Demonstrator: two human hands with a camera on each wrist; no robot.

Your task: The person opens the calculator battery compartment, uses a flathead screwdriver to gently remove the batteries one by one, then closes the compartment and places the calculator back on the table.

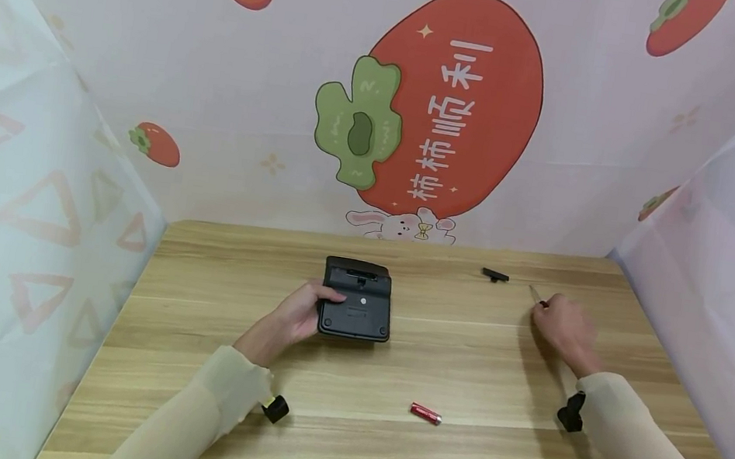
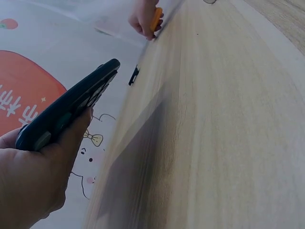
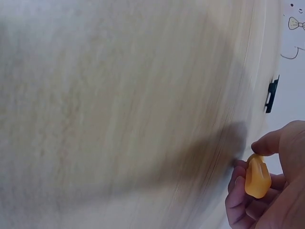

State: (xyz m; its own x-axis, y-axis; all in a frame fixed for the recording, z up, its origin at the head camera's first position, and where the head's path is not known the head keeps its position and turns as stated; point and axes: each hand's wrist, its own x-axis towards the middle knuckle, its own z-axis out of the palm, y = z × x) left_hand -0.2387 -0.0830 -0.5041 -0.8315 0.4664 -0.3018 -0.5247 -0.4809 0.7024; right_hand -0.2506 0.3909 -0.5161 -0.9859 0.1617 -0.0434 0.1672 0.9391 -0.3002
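Note:
My left hand (image 1: 301, 310) grips a black calculator (image 1: 356, 313) by its left edge, thumb on the back, which faces up. A narrow battery slot (image 1: 362, 275) shows near its top; whether a battery lies inside I cannot tell. In the left wrist view the calculator (image 2: 71, 102) appears tilted above the table, with keys on its underside. Over the table's right part, my right hand (image 1: 565, 329) holds a screwdriver (image 1: 543, 304) with its thin metal shaft pointing back-left. Its orange handle (image 3: 258, 179) lies within the fingers in the right wrist view. Near the shaft's tip is a small black cover (image 1: 495, 276).
A red battery (image 1: 426, 413) lies on the wooden table (image 1: 322, 451), in front of the calculator and to its right. A printed cloth wall (image 1: 271, 114) rises at the table's back edge, with pale sheets (image 1: 29, 229) along both sides.

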